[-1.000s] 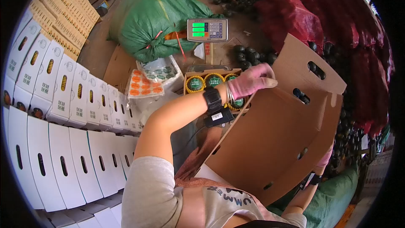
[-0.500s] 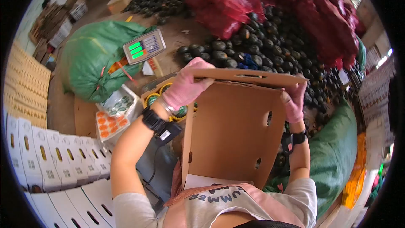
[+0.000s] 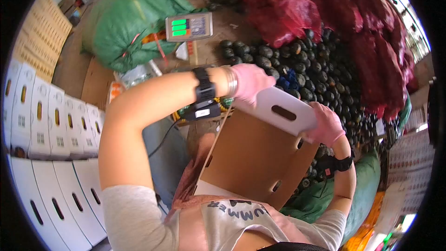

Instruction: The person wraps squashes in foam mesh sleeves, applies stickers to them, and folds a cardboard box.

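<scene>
A cardboard box [image 3: 251,153], brown inside with handle slots, rests tilted against my body. Its far end panel, a white flap [image 3: 297,107] with an oblong slot, is folded over inward. My left hand [image 3: 252,82], in a pink glove, grips the flap's left corner. At the flap's right corner my right hand [image 3: 325,124], also gloved in pink, is closed on the cardboard. Most fingertips are hidden behind or under the panel. Each wrist carries a black strapped device.
Dark green squashes [image 3: 306,69] lie heaped beyond the box, beside red mesh sacks [image 3: 283,9]. A scale display [image 3: 189,27] stands before a green sack [image 3: 134,23]. White cartons [image 3: 51,200] line the left. Another green sack [image 3: 362,195] lies at right.
The far panel has turned from its brown side to its white side, folding inward. Both hands moved with it, the left rightward and the right downward. The view has shifted too.
</scene>
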Demonstrator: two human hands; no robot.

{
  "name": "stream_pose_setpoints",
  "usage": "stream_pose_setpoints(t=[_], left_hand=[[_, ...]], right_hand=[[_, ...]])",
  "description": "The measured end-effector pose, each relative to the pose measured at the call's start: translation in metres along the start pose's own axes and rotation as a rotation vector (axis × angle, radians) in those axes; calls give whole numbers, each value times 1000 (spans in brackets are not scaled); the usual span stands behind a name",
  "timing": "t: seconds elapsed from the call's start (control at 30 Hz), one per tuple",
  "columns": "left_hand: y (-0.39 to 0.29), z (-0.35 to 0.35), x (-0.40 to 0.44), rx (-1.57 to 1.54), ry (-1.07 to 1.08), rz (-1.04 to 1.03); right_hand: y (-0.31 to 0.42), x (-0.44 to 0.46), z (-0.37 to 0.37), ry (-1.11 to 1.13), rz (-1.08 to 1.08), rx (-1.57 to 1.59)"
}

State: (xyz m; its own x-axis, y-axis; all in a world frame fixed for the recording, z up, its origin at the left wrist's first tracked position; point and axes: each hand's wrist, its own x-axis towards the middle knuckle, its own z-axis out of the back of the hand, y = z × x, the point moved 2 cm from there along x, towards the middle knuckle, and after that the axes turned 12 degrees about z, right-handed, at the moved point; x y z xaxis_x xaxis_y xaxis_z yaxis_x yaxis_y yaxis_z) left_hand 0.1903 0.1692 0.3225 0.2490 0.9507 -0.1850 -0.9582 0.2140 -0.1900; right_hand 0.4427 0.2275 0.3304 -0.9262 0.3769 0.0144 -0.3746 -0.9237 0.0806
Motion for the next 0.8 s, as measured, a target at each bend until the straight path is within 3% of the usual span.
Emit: stream_pose_setpoints(t=[0.07, 0.13, 0.23, 0.27, 0.33, 0.37, 0.43, 0.53, 0.67, 0.8], left_hand=[[-5, 0, 6, 163, -70, 70], [-11, 9, 6, 271, -23, 112], [-7, 14, 1, 192, -134, 133], [7, 20, -7, -156, -361, -23], [29, 28, -8, -932, -474, -186], [32, 49, -30, -1199, -399, -187], [45, 52, -57, -1108, -371, -122], [72, -2, -49, -1029, -242, -141], [80, -72, -37, -1152, -42, -246], [80, -89, -34, -1324, 93, -296]], right_hand=[[-2, 13, -13, 62, -199, -223], [3, 15, -12, -75, -123, -307], [5, 8, 3, -195, -35, -463], [2, 1, 16, -307, 29, -495], [-7, -21, 49, -497, 105, -529], [-5, -34, 64, -554, 101, -485], [12, -63, 80, -649, 67, -356], [35, -102, 78, -726, -58, -40], [49, -132, 64, -830, -225, 363], [33, -134, 56, -847, -313, 795]])
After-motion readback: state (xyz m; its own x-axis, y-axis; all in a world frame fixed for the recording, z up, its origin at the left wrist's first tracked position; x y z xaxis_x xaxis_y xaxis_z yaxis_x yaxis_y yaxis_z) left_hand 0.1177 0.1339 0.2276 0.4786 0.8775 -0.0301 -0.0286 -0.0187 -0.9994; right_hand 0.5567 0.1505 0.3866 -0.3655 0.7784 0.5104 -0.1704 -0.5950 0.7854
